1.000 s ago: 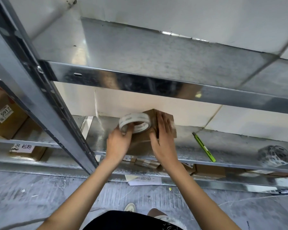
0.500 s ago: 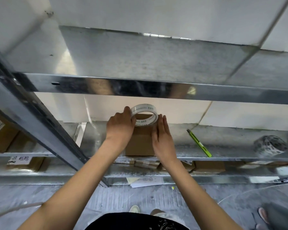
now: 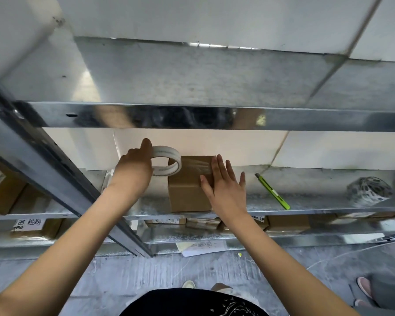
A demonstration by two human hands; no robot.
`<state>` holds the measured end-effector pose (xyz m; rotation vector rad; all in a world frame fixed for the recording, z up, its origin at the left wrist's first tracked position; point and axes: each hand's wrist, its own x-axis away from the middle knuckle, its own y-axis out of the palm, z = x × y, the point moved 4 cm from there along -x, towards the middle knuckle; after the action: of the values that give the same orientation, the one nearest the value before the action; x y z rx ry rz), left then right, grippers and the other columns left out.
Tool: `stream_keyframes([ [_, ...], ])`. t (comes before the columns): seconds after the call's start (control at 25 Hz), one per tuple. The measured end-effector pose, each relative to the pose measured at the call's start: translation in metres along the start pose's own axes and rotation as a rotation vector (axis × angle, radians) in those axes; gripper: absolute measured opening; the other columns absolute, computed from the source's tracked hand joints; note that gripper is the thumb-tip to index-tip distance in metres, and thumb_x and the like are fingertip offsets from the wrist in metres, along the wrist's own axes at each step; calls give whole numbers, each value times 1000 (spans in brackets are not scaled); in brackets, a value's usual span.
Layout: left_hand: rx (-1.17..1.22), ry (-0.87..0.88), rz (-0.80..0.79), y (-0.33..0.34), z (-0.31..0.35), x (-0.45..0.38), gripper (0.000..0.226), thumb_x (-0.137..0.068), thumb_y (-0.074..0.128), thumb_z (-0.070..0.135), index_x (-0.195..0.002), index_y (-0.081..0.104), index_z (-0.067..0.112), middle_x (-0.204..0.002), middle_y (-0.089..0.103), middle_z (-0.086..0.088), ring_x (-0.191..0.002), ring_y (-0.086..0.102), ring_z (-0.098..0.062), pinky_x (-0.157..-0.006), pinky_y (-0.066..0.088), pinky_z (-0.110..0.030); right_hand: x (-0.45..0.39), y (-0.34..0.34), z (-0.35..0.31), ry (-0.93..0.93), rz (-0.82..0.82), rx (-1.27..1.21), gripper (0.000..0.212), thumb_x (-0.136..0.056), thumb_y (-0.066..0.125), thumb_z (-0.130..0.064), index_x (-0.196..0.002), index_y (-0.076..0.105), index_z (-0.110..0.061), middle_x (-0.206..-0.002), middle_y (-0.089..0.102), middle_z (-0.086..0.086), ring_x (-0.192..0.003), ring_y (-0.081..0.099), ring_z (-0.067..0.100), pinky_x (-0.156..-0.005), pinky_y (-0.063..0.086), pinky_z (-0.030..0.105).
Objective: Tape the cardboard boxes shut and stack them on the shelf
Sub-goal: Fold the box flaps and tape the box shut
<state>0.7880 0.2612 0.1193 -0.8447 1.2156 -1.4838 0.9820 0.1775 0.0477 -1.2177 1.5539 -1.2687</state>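
A small brown cardboard box (image 3: pixel 187 192) stands on the middle metal shelf (image 3: pixel 306 205). Clear tape is stretched across its top. My left hand (image 3: pixel 132 169) grips a roll of clear tape (image 3: pixel 167 163) held just left of the box's top edge, with the strip running from the roll onto the box. My right hand (image 3: pixel 224 185) lies flat with straight, spread fingers against the box's right top corner and side.
A green utility knife (image 3: pixel 273 191) lies on the shelf right of the box, and a patterned tape roll (image 3: pixel 369 191) further right. More cardboard boxes (image 3: pixel 285 223) sit on the lower shelf and at the left (image 3: pixel 0 190). A slanted metal upright (image 3: pixel 62 169) crosses at the left. Papers (image 3: pixel 201 247) lie on the floor.
My left hand has pulled the tape roll leftward off the box top, leaving tape across it. My right hand has slid to the box's right side and spread its fingers.
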Motion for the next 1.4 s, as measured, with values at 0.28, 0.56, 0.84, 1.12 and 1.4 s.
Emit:
stream_keyframes([
  [0.28,-102,-3,-37,-1,-5,-2,31,-88,43,-1,-117,38,9,-82,44,-8,-74,47,-30,-65,36,-35,2,-5,-4,15,-51,21,70,-96,13,-59,-153,4,-21,-160,-1,-6,-148,2,18,-115,9,59],
  [0.56,-341,48,-97,2,-19,-11,46,-88,46,1,-129,31,14,-83,37,-3,-85,60,-30,-63,35,-30,-1,-3,-4,29,-62,15,70,-96,14,-59,-153,4,-20,-160,-3,-5,-148,3,18,-114,9,61],
  [0.84,-198,-40,-153,51,-28,3,54,-85,44,-8,-134,27,9,-104,52,-13,-89,62,-33,-66,46,-36,-3,-6,-9,14,-31,81,79,-87,-9,-60,-153,2,-17,-161,-4,-2,-147,-5,16,-114,-2,60],
  [1.12,-269,-36,-114,44,-14,9,45,-90,45,-1,-131,30,9,-109,51,-11,-95,63,-31,-64,38,-32,-2,5,-90,-189,-93,24,88,-91,24,-67,-152,1,-8,-160,-2,9,-147,-8,21,-108,-13,64],
  [1.4,319,-212,100,63,-29,13,64,-90,48,-1,-145,22,19,-119,43,-12,-84,59,-32,-69,47,-38,-9,7,-73,-156,-78,67,71,-92,38,-60,-150,3,-40,-161,-5,2,-141,-16,46,-101,-17,69],
])
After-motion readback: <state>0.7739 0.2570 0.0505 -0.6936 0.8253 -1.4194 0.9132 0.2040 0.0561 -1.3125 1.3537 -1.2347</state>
